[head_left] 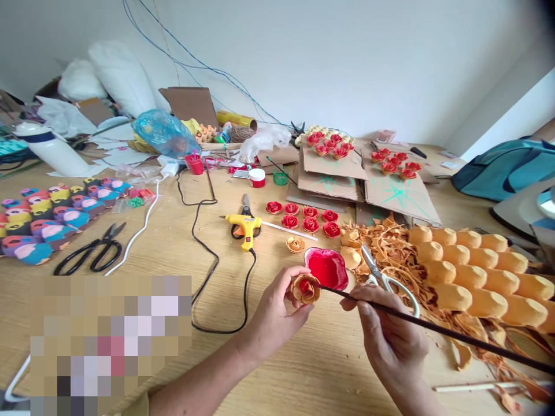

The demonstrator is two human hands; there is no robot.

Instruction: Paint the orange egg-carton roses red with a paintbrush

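Observation:
My left hand (273, 315) pinches a small tan paper rose (306, 288) whose centre is partly red. My right hand (384, 335) grips a long dark paintbrush (433, 328) with its tip touching the rose's centre. Just behind the rose sits a small dish of red paint (326, 268). One unpainted rose (295, 244) lies near the dish, and several red painted roses (303, 216) lie in rows beyond it.
A yellow glue gun (245, 226) with its black cord lies centre. Scissors (384, 280) rest on paper scraps beside an orange egg carton (481, 271) at right. Black scissors (91, 251) and coloured painted pieces (52, 216) are left. Cardboard sheets (399, 193) hold more red roses at back.

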